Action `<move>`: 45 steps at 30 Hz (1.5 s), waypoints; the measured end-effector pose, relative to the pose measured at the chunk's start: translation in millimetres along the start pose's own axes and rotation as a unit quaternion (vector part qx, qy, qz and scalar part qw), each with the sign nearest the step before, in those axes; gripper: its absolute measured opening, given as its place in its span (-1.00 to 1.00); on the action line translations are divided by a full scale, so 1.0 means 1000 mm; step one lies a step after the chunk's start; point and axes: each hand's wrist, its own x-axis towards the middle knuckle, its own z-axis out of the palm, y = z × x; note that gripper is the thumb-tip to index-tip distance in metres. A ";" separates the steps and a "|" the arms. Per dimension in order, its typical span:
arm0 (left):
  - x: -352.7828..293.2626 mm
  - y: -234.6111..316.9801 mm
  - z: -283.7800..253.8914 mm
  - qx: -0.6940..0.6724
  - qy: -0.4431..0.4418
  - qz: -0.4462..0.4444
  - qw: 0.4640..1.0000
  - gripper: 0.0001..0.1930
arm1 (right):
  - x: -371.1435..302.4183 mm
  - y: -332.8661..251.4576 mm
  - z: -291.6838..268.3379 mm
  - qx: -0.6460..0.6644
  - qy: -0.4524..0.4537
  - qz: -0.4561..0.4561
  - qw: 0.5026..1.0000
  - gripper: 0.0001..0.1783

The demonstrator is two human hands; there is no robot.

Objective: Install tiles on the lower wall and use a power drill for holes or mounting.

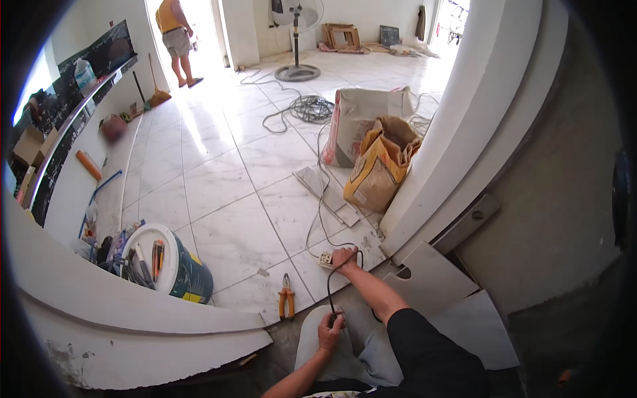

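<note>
My left hand (330, 331) is closed around one end of a black cord (330, 292), above my knee. From there the cord rises and loops over by my right wrist. My right hand (344, 258) grips a small white extension socket (325, 260) resting on the tiled floor by the doorway edge. The fingers partly cover the socket, and I cannot tell whether a plug sits in it. A thin grey cord runs from it toward the far room. Pliers with orange handles (286, 302) lie on the tile left of my hands, jaws pointing away.
A tool-topped bucket (192, 282) stands at left. Paper sacks (378, 172) lean near the right door frame (458, 126), beside tile strips (325, 192). Farther off are coiled cable (308, 109), a standing fan (297, 71) and a person (176, 40). Cut tiles (431, 278) lie at my right.
</note>
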 end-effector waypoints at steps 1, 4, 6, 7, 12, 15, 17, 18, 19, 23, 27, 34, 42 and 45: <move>0.003 0.003 0.002 -0.001 -0.007 0.008 1.000 -0.76 | 0.001 0.010 0.003 -0.027 0.042 0.002 0.999 -0.66; 0.003 0.009 0.009 0.017 -0.035 0.036 0.999 -0.77 | -0.007 0.026 0.009 -0.041 0.149 -0.016 0.988 -0.56; 0.005 0.016 0.019 0.027 -0.056 0.039 0.997 -0.75 | -0.021 0.030 0.020 -0.022 0.214 -0.028 0.976 -0.46; 0.005 0.019 0.022 0.029 -0.059 0.038 0.997 -0.75 | -0.033 0.031 0.030 0.001 0.279 -0.052 0.959 -0.38; 0.004 0.037 0.029 0.150 -0.101 0.065 0.981 -0.69 | -0.118 0.051 0.074 0.224 -0.113 -0.085 0.964 -0.54; 0.004 0.042 0.024 0.438 -0.167 0.182 0.864 -0.69 | -0.199 0.066 0.100 0.281 -0.053 -0.073 0.956 -0.62; -0.004 0.045 0.032 0.584 -0.194 0.126 0.778 -0.68 | -0.247 0.086 0.109 0.333 -0.003 -0.014 0.943 -0.62; -0.005 0.052 0.043 0.632 -0.217 0.060 0.742 -0.70 | -0.268 0.095 0.115 0.380 0.051 0.046 0.922 -0.62; 0.001 0.042 0.048 0.665 -0.209 0.066 0.714 -0.72 | -0.288 0.104 0.122 0.384 0.042 0.050 0.921 -0.62; 0.023 -0.009 0.062 0.766 -0.220 0.087 0.597 -0.79 | -0.340 0.114 0.131 0.582 0.221 0.143 0.770 -0.76; 0.031 -0.051 0.092 0.815 -0.304 0.096 0.484 -0.83 | -0.343 0.113 0.133 0.515 0.316 0.088 0.792 -0.78; 0.114 -0.010 0.149 0.831 -0.347 -0.042 0.432 -0.71 | -0.360 0.114 0.124 0.539 0.254 0.090 0.798 -0.84; 0.256 0.059 0.097 0.758 -0.134 0.092 0.632 -0.57 | -0.355 0.125 0.124 0.498 0.240 0.084 0.829 -0.80; 0.302 0.023 0.033 0.677 -0.105 0.179 0.706 -0.44 | -0.343 0.105 0.115 0.465 0.222 0.051 0.855 -0.75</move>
